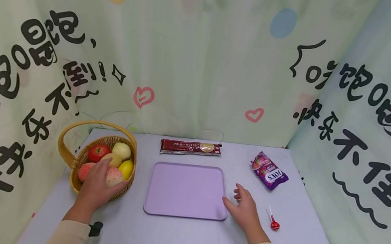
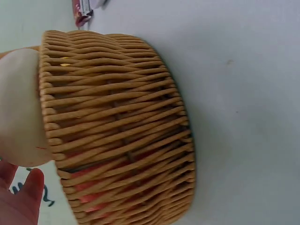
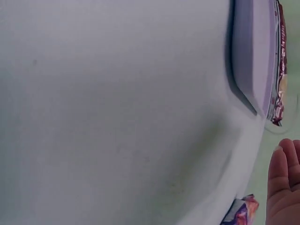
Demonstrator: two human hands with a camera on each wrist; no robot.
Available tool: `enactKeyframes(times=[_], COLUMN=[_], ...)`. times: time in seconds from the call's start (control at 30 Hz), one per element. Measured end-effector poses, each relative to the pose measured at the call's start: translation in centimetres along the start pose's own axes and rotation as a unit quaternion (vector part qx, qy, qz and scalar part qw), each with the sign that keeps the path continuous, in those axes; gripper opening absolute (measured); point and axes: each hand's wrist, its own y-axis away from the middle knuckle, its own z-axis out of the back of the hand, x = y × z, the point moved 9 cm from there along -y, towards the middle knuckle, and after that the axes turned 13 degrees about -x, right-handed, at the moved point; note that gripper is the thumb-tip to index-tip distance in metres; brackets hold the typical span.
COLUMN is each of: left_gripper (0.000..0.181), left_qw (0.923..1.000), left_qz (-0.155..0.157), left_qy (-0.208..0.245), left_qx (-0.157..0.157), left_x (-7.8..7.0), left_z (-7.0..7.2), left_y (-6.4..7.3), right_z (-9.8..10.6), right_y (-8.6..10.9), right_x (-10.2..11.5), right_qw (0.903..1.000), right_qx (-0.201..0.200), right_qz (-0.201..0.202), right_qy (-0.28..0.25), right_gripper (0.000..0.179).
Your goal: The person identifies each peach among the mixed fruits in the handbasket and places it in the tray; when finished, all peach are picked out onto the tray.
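Observation:
My left hand (image 1: 97,185) is over the near side of a wicker basket (image 1: 76,180). Its thumb and forefinger are spread on either side of a pale pink speckled peach (image 1: 114,176). In the left wrist view, two fingertips (image 2: 33,183) show right by the pale peach (image 2: 22,110), above the woven rim. The other fingers are hidden there. Also in the basket are a red apple (image 1: 98,153), a yellow lemon (image 1: 125,169) and several other round fruits. By the right edge of a purple tray (image 1: 187,192), my right hand (image 1: 244,211) is held with relaxed fingers and nothing in it.
A dark red spaghetti pack (image 1: 190,148) lies behind the tray. Toward the right are a purple candy bag (image 1: 269,171) and a red lollipop (image 1: 274,224). The basket's handle (image 1: 101,123) arches up at its back. Printed curtains (image 1: 203,58) surround the white table (image 1: 173,241).

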Motion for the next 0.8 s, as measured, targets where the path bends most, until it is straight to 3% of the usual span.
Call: enactKeyframes(times=[0.27,0.57,0.8], left_gripper=[0.099,0.097,0.096], left_qw=[0.9983,0.9965,0.9958], left_qz=[0.051,0.069,0.071], left_qy=[-0.002,-0.003,-0.013], left_qx=[0.027,0.046,0.057], left_x=[1.5,2.5,2.8], left_z=[-0.7,-1.4,-1.8], left_y=[0.5,0.6,0.4], right_z=[-1.5,-2.9,-3.4], right_y=[0.6,1.2,1.5], right_x=[-1.6,-2.7,-2.8], right_qw=[0.9987,0.9968,0.9973], right_qx=[0.037,0.063,0.061], right_qz=[-0.032,-0.038,-0.018], right_qy=[0.016,0.032,0.036], right_gripper=[0.077,0.077,0.064])
